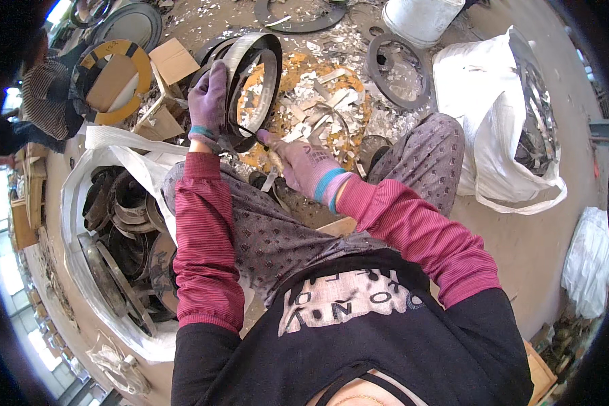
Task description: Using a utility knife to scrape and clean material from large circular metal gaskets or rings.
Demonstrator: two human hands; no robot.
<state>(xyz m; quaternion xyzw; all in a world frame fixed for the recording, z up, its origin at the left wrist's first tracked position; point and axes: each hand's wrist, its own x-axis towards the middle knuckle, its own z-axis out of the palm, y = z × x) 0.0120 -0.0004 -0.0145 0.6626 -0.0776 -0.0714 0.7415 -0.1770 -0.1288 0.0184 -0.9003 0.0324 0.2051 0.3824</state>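
My left hand [208, 105], in a purple glove, is closed on the near left side of a wide metal ring [272, 71]. The ring stands tilted on edge, dark outside with a shiny band. My right hand [312, 168], gloved too, grips a slim hand tool [276, 161] with a tan handle. Its dark end reaches the ring's lower rim; its exact kind is hard to make out. Beneath the ring and beyond my hands lies a yellowish surface [294, 71] strewn with pale scraps and shavings.
A white sack [81, 172] of dark metal rings stands at left, another white sack [477, 88] with metal strips at right. Flat rings [423, 84] and a white bucket [423, 20] lie beyond. Another person [47, 101] is at far left, near a yellow ring [142, 71].
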